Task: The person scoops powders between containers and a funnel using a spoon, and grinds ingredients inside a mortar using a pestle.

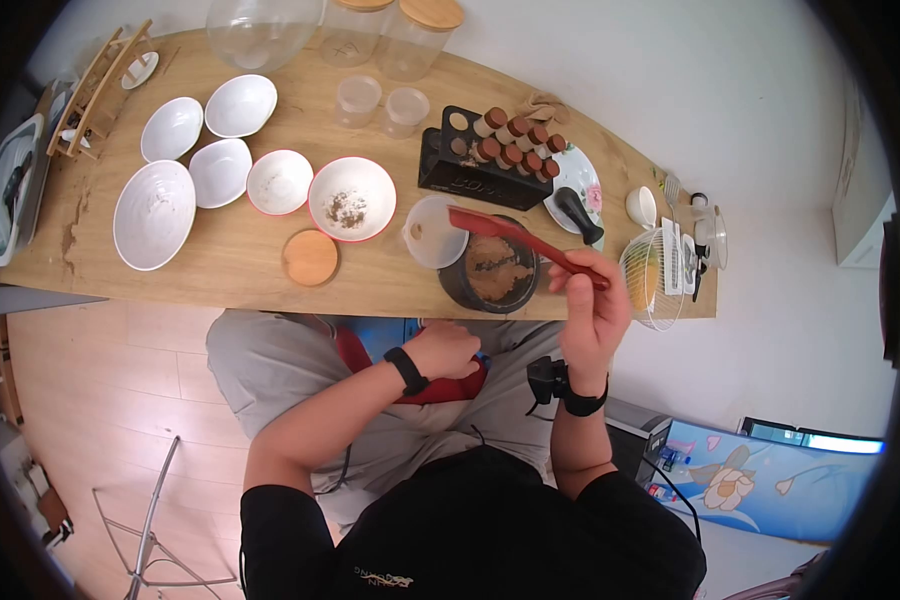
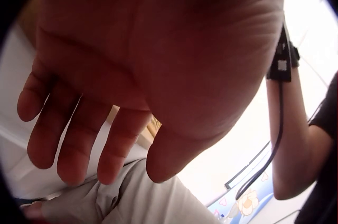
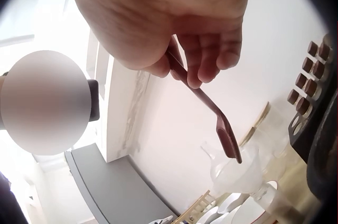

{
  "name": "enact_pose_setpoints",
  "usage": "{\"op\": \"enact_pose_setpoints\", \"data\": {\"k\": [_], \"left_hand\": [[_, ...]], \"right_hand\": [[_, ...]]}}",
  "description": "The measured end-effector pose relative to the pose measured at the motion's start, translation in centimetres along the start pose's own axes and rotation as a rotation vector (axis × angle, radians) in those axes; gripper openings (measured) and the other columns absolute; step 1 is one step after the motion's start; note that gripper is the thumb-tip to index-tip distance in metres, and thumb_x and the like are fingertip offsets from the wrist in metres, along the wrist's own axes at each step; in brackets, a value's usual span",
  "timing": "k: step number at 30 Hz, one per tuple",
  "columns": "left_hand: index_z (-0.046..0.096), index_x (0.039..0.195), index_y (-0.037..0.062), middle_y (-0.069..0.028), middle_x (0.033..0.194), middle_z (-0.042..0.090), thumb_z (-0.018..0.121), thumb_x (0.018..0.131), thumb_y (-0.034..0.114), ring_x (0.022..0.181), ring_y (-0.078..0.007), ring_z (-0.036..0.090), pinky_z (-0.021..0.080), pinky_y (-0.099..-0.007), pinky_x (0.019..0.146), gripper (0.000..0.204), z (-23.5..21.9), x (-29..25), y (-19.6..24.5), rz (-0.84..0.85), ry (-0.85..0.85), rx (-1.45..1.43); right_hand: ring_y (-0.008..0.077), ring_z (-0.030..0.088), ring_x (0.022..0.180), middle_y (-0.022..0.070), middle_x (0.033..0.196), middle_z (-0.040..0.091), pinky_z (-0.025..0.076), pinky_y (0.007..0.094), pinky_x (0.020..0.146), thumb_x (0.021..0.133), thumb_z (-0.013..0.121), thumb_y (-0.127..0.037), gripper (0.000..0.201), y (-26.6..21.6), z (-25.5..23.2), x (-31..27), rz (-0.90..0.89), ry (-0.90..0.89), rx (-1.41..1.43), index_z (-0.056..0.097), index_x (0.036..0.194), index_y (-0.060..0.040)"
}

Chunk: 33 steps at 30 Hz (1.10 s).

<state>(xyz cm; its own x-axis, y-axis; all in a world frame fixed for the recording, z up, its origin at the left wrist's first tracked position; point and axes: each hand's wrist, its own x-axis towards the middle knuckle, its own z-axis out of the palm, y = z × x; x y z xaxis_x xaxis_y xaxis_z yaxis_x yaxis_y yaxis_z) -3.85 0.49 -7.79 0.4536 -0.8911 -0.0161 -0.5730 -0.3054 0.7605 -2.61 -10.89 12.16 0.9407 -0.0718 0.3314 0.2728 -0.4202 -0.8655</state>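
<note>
In the head view, my right hand [image 1: 592, 315] is raised over the table's front edge, gripping the handle of a red spatula [image 1: 520, 237]. Its slightly hollowed head points left, above a translucent funnel [image 1: 432, 240]. The right wrist view shows the funnel [image 3: 237, 171] atop a small clear jar [image 3: 277, 205]. Beneath the spatula stands a dark mortar [image 1: 457, 290] with brown powder [image 1: 495, 280] inside. My left hand [image 1: 442, 350] hangs over my lap with nothing in it; its fingers [image 2: 79, 145] are loosely bent in the left wrist view.
White bowls [image 1: 154, 215] stand to the left, and a red-rimmed bowl [image 1: 370, 190] holds some brown powder. A round wooden lid [image 1: 311, 257] lies near the front edge. Behind the mortar is a black rack [image 1: 485, 187] of brown-capped tubes. A black pestle [image 1: 577, 213] lies on a plate [image 1: 582, 165].
</note>
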Motion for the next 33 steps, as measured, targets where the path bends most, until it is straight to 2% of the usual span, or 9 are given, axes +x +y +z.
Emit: {"op": "enact_pose_setpoints", "data": {"k": [8,13,15,17,19,22,25,31,33], "left_hand": [[0.066,0.076,0.002,-0.0187,0.078,0.067,0.063,0.085,0.031,0.076,-0.0366,0.064,0.05,-0.0443,0.068,0.031,-8.2,-2.6,2.5,-0.027,0.013,-0.214],[0.062,0.075,0.0015,-0.0072,0.069,0.063,0.067,0.089,0.027,0.061,-0.0206,0.06,0.045,-0.0376,0.056,0.03,-14.4,-5.4,2.5,0.089,-0.034,-0.698],[0.06,0.08,0.0013,-0.004,0.07,0.058,0.068,0.089,0.023,0.06,-0.0136,0.052,0.041,-0.0325,0.054,0.025,-16.6,-8.3,2.1,0.284,0.185,-0.849],[0.062,0.09,0.002,-0.0047,0.081,0.062,0.061,0.095,0.026,0.071,-0.0125,0.056,0.042,-0.0285,0.062,0.024,-16.9,-11.3,1.6,0.191,0.66,-1.154],[0.06,0.097,0.0002,-0.0072,0.087,0.062,0.053,0.099,0.028,0.078,-0.0142,0.057,0.043,-0.0288,0.073,0.029,-19.1,-10.6,-0.5,0.279,1.076,-1.049],[0.061,0.103,-0.0011,-0.0079,0.091,0.063,0.046,0.102,0.031,0.085,-0.0156,0.058,0.043,-0.0296,0.08,0.036,-21.4,-8.0,-2.4,0.019,1.353,-1.006],[0.061,0.108,-0.0014,-0.0092,0.095,0.065,0.046,0.102,0.031,0.087,-0.0161,0.06,0.043,-0.0295,0.08,0.037,-20.7,-5.0,-2.7,-0.011,1.464,-1.134],[0.058,0.114,-0.0029,-0.0118,0.103,0.066,0.041,0.103,0.032,0.088,-0.0171,0.062,0.045,-0.0294,0.078,0.04,-15.2,-5.4,-3.8,-0.153,1.188,-1.062],[0.06,0.111,-0.0034,-0.0117,0.1,0.067,0.042,0.103,0.028,0.086,-0.0162,0.062,0.045,-0.0284,0.078,0.037,-15.7,-5.2,-2.9,-0.043,1.148,-0.991]], "right_hand": [[0.0106,0.053,0.076,0.0067,0.089,0.062,0.044,0.0238,0.071,0.1,0.051,-0.01,0.018,2.9,-4.2,-1.4,0.075,0.182,0.02,0.057,0.113,0.0009],[0.0102,0.053,0.076,0.0064,0.088,0.062,0.044,0.0235,0.071,0.101,0.05,-0.01,0.018,4.1,-5.6,-2.8,0.119,0.21,-0.002,0.058,0.112,0.0004],[0.0101,0.053,0.076,0.0063,0.088,0.062,0.043,0.0233,0.071,0.101,0.05,-0.011,0.018,4.2,-5.7,-3.1,0.133,0.225,0.003,0.058,0.112,0.0003],[0.0099,0.053,0.076,0.0059,0.088,0.062,0.043,0.0229,0.07,0.101,0.05,-0.011,0.018,4.2,-5.6,-3.2,0.147,0.235,0.007,0.058,0.112,0.0004],[0.0098,0.054,0.076,0.0058,0.087,0.062,0.044,0.0227,0.07,0.101,0.05,-0.011,0.018,4.3,-5.6,-3.1,0.149,0.238,0.029,0.058,0.112,0.0004],[0.0093,0.054,0.076,0.0054,0.087,0.062,0.044,0.0223,0.07,0.101,0.051,-0.011,0.018,4.4,-5.6,-2.9,0.147,0.235,0.04,0.059,0.112,0.0002],[0.0086,0.054,0.076,0.0045,0.086,0.062,0.044,0.022,0.07,0.1,0.052,-0.011,0.018,4.2,-5.9,-2.9,0.146,0.226,0.001,0.059,0.112,-0.0001],[0.0076,0.055,0.076,0.0033,0.086,0.063,0.045,0.021,0.07,0.1,0.053,-0.011,0.017,5.2,-6.3,-3.8,0.182,0.188,-0.072,0.061,0.111,-0.0009],[0.0075,0.055,0.076,0.0035,0.086,0.063,0.045,0.0209,0.07,0.1,0.053,-0.011,0.017,6.0,-6.0,-4.0,0.252,0.176,-0.074,0.06,0.112,-0.0012]]}}
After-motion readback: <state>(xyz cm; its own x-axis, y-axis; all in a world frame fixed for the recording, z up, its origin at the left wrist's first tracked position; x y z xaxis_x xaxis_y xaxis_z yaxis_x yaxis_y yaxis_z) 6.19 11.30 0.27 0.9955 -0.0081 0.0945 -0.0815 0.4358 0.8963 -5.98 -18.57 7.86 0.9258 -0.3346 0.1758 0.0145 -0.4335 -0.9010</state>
